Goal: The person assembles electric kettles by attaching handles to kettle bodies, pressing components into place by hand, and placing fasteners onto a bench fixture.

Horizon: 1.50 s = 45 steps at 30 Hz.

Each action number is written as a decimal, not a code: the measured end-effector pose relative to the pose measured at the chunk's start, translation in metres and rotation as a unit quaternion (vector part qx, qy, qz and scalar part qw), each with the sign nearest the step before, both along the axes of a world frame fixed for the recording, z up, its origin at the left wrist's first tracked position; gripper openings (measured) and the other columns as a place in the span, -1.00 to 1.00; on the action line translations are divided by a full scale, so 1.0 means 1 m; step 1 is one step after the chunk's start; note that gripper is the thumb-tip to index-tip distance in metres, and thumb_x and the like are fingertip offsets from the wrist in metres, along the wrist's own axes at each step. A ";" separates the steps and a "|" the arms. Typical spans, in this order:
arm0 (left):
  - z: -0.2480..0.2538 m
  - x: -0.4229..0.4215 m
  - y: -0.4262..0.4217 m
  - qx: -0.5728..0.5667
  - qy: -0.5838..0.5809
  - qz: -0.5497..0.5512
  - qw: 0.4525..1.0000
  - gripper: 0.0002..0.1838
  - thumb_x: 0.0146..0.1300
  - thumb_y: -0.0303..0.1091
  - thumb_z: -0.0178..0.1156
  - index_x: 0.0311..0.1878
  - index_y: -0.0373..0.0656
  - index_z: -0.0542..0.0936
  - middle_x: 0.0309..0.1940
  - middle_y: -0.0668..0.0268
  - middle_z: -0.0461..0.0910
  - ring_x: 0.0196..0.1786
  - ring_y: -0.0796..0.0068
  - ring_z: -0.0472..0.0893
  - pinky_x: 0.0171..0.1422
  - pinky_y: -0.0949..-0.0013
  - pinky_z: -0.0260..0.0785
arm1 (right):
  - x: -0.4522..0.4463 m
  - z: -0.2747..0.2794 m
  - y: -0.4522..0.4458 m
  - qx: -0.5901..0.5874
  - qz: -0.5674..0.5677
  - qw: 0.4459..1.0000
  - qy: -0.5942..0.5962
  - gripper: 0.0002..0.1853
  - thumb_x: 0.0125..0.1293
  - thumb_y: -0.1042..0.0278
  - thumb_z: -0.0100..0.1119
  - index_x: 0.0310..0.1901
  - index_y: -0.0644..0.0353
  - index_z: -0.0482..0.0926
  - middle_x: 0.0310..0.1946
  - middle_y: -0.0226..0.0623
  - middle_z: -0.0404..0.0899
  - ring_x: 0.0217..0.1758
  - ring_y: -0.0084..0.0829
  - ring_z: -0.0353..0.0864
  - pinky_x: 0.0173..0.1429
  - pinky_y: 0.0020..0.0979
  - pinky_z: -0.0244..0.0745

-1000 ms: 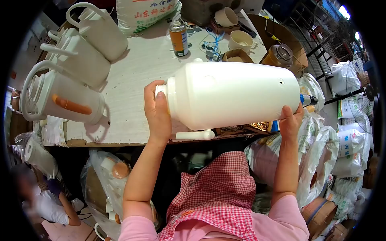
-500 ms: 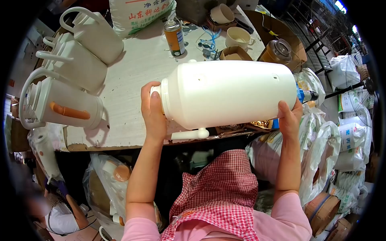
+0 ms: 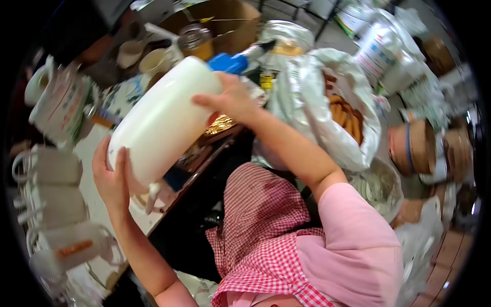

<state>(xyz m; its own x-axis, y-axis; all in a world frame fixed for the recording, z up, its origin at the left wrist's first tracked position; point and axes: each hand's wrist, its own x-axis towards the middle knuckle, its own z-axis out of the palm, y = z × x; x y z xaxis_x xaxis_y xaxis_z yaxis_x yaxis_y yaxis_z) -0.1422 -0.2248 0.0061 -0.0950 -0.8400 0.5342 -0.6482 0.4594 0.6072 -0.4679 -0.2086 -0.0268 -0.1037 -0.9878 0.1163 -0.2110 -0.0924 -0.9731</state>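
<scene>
A white vacuum jug (image 3: 166,120) is tilted between my two hands above the table edge, its flat base pointing up and to the right. My left hand (image 3: 112,179) is closed around its lower left end, with the thumb on the near side. At the base end, my right hand (image 3: 232,100) grips the rim, thumb along the side. The jug's own handle (image 3: 152,197) hangs below it, partly hidden. Just behind my right hand lies a blue tool (image 3: 227,62) with a dark tip, blurred. Gold-coloured pieces (image 3: 221,124) show beneath my right wrist.
More white jugs (image 3: 53,204) stand along the left side of the white table (image 3: 84,140). Cups (image 3: 156,60), a jar (image 3: 197,43) and a cardboard box (image 3: 230,20) are at the back. An open white sack (image 3: 302,102) holds orange-brown handles (image 3: 345,120) on the right.
My view has turned to the right. The jug has gone from nearly level to slanted, base end raised, and both hands still hold it.
</scene>
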 end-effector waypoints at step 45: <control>-0.007 -0.001 -0.004 0.015 -0.110 0.035 0.993 -0.37 0.25 0.10 0.30 0.24 -0.16 0.59 0.21 0.12 0.57 0.29 0.08 0.51 0.40 0.11 0.34 | 0.034 0.021 0.124 0.280 0.188 0.930 -0.146 -0.63 0.55 0.42 0.05 0.31 0.27 0.40 -0.10 -0.26 0.56 -0.39 -0.39 0.68 -0.30 -0.30 0.72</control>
